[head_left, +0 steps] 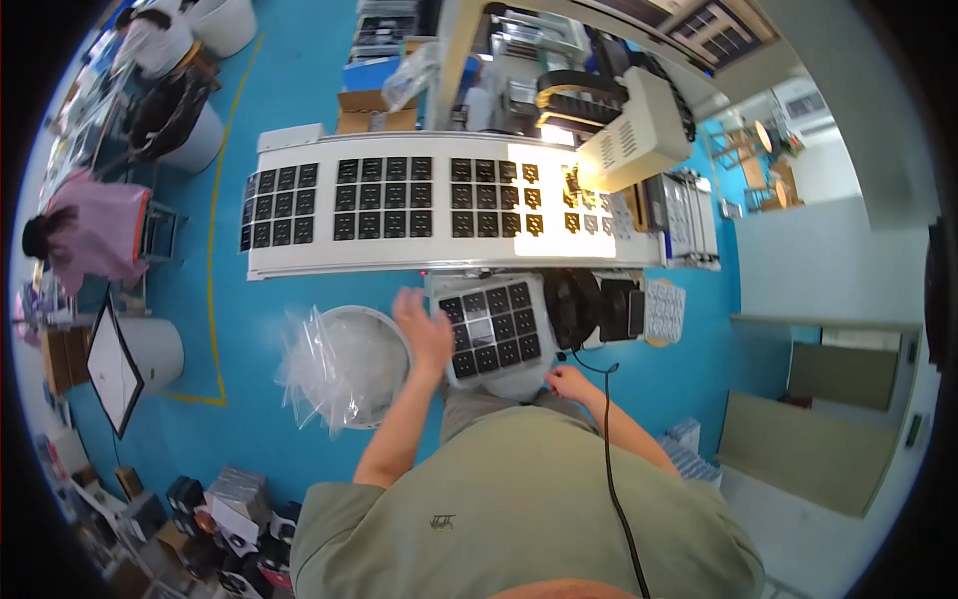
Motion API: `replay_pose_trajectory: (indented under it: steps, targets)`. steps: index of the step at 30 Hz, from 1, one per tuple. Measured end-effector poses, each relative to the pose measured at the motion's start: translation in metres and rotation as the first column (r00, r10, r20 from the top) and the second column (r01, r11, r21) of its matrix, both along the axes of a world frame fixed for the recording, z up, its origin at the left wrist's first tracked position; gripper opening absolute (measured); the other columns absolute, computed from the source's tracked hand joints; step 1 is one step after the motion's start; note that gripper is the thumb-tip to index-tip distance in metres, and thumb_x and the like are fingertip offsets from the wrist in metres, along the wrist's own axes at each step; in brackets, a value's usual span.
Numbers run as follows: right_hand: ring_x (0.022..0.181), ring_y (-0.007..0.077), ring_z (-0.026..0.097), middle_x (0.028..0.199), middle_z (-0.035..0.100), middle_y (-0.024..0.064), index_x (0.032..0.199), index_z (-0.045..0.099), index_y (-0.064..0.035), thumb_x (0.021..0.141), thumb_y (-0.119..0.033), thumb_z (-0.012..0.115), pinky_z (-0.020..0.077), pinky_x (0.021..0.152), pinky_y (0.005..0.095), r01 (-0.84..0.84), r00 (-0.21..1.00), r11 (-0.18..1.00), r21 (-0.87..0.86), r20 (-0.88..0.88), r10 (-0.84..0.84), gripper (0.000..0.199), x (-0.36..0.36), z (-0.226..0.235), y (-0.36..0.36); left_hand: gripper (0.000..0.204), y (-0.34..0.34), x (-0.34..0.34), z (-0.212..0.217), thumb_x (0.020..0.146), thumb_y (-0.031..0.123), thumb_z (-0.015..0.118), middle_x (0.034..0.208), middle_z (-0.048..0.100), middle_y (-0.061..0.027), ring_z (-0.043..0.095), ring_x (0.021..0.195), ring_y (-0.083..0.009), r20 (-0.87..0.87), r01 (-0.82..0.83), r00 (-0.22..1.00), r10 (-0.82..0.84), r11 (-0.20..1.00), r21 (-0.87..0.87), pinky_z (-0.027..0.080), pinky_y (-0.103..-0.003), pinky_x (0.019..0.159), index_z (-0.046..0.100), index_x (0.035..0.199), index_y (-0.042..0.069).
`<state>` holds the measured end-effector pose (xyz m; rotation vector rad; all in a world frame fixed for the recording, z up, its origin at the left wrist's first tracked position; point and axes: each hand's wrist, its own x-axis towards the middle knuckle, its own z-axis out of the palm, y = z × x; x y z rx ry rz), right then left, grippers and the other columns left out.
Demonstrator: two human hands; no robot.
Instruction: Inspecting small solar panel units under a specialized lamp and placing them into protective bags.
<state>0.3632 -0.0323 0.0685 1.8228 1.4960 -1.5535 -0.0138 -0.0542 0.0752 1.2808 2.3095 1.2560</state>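
Note:
A clear tray [489, 377] of square black pieces lies in front of me on a pale plastic bag [511, 384]. One cell near its middle looks silvery instead of black. Beside the tray's left edge is my left hand [427, 334], blurred, with thumb and fingers apart and nothing visible in it. My right hand [569, 382] is closed near the tray's lower right corner. What its fingers hold, if anything, is too small to make out. Beyond the tray runs a white conveyor belt [399, 255] carrying black square pieces [383, 198] in rows of three.
Left of me stands a white bin [371, 311] with clear plastic bags [324, 369]. A beige machine head [631, 140] overhangs the brightly lit right end of the belt. Right of the tray are a black device [624, 307] and a cable [611, 449]. Another person [95, 230] sits far left.

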Motion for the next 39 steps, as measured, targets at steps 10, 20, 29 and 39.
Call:
replay_pose_trajectory:
  steps: [10, 20, 29, 39]
  targets:
    - [0.065, 0.017, 0.064, 0.08, 0.068, 0.0094, 0.106, 0.064, 0.0028, 0.095, -0.024, 0.066, 0.053, 0.06, 0.032, 0.059, 0.978, 0.996, 0.061, -0.205, -0.046, 0.029, 0.017, 0.006, 0.007, 0.105, -0.032, 0.197, -0.003, 0.069, 0.035, 0.087, 0.161, 0.021, -0.0243, 0.018, 0.151, -0.0413, -0.055, 0.643, 0.679, -0.732, 0.629, -0.437, 0.02, -0.06, 0.119, 0.032, 0.152, 0.0]
    - [0.063, 0.0157, 0.064, 0.077, 0.068, 0.0074, 0.097, 0.068, 0.0, 0.096, -0.032, 0.065, 0.0533, 0.057, 0.0318, 0.052, 0.943, 0.997, -0.064, -0.325, -0.07, 0.032, 0.074, -0.011, 0.039, 0.059, -0.027, 0.228, -0.036, 0.085, 0.011, 0.061, 0.155, 0.037, -0.0207, 0.033, 0.146, -0.0357, -0.284, 0.466, 0.656, -0.699, 0.672, -0.576, 0.032, -0.056, 0.114, 0.047, 0.141, 0.001]
    - [0.06, 0.0131, 0.059, 0.076, 0.065, 0.0046, 0.096, 0.064, -0.0045, 0.098, -0.029, 0.063, 0.0482, 0.053, 0.0289, 0.018, 0.945, 0.995, -0.103, -0.323, -0.05, 0.024, 0.095, -0.025, 0.052, 0.031, -0.018, 0.231, -0.035, 0.084, 0.01, 0.064, 0.155, 0.036, -0.024, 0.032, 0.145, -0.0438, -0.198, 0.494, 0.677, -0.709, 0.637, -0.592, 0.035, -0.058, 0.114, 0.062, 0.115, 0.005]
    - [0.066, 0.0134, 0.063, 0.084, 0.067, 0.0066, 0.12, 0.062, -0.0035, 0.094, -0.017, 0.065, 0.0492, 0.056, 0.0283, 0.144, 0.868, 0.986, -0.084, -0.467, -0.167, 0.029, 0.067, -0.037, 0.04, 0.008, -0.024, 0.229, -0.03, 0.083, 0.007, 0.066, 0.14, 0.053, -0.0215, 0.045, 0.134, -0.0432, -0.039, 0.501, 0.826, -0.562, 0.764, -0.406, 0.04, -0.055, 0.109, 0.066, 0.091, 0.003]
